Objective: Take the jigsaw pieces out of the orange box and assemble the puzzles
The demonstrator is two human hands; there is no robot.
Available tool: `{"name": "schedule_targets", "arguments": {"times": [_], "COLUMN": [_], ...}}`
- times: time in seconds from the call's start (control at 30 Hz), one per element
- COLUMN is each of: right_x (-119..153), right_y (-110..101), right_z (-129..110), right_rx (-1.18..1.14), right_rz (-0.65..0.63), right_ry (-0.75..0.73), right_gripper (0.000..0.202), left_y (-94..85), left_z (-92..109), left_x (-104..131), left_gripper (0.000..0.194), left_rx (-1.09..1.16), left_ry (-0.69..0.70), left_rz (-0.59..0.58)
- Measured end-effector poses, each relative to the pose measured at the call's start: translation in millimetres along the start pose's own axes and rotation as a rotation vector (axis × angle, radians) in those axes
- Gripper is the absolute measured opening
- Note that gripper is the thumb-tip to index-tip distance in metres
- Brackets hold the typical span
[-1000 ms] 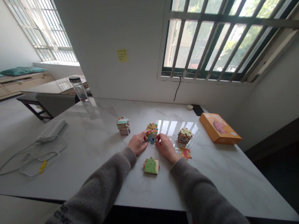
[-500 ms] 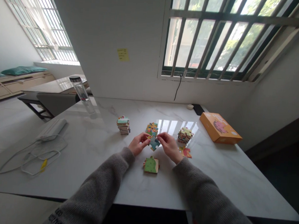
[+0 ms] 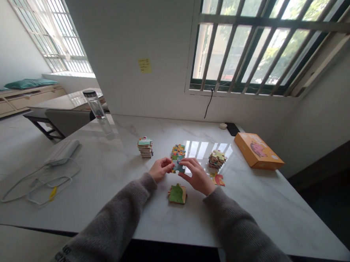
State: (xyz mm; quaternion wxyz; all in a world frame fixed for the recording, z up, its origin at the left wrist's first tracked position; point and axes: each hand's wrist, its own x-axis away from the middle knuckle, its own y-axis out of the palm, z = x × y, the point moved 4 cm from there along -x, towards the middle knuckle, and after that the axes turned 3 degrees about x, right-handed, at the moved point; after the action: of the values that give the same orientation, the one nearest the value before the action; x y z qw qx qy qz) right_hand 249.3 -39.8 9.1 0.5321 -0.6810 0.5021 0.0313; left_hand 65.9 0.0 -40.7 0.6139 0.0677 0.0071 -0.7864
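Note:
A blue-grey jigsaw piece [image 3: 177,167] lies against the near end of a short strip of joined colourful jigsaw pieces [image 3: 178,150]. My left hand [image 3: 161,169] pinches its left edge with thumb and forefinger. Over its right side, my right hand [image 3: 198,176] has the forefinger on the far corner and the thumb at the near corner. Closer to me sits a small pile of pieces with a green one [image 3: 177,194] on top. An orange and red piece [image 3: 218,179] lies beside my right hand, just in front of a stack of pieces [image 3: 217,159].
Another stack of jigsaw pieces [image 3: 145,147] stands left of the strip. An orange box [image 3: 258,151] lies at the right, near a black phone-like object [image 3: 232,129]. At the left are a glass bottle [image 3: 95,105] and a white device with a cable [image 3: 63,152].
The blue-grey piece has turned and come down against the strip's near end. My right hand has shifted from a pinch at its upper corner to a wider hold over its right side.

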Motion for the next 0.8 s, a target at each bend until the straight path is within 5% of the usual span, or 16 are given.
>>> {"name": "schedule_targets", "arguments": {"times": [0.17,0.37,0.5,0.63,0.8], "right_x": [19,81,114,125,122], "right_y": [-23,-68,-90,-95,-89], "right_z": [10,49,71,82,79], "right_rx": [0.115,0.217,0.272,0.314,0.322], "right_rz": [0.019,0.041,0.013,-0.013,-0.126], "right_ry": [-0.016,0.155,0.276,0.332,0.231], "right_gripper": [0.040,0.040,0.041,0.045,0.023], "left_y": [-5.5,-11.1,-13.3,-13.1,-10.2], "left_z": [8,11,12,13,8], "left_x": [0,1,3,5,5], "left_gripper": [0.050,0.036,0.027,0.025,0.034], "left_rx": [-0.044,-0.144,-0.449,-0.774,-0.978], "left_ry": [0.086,0.110,0.225,0.373,0.355], "left_rz": [0.016,0.041,0.128,0.123,0.058]}}
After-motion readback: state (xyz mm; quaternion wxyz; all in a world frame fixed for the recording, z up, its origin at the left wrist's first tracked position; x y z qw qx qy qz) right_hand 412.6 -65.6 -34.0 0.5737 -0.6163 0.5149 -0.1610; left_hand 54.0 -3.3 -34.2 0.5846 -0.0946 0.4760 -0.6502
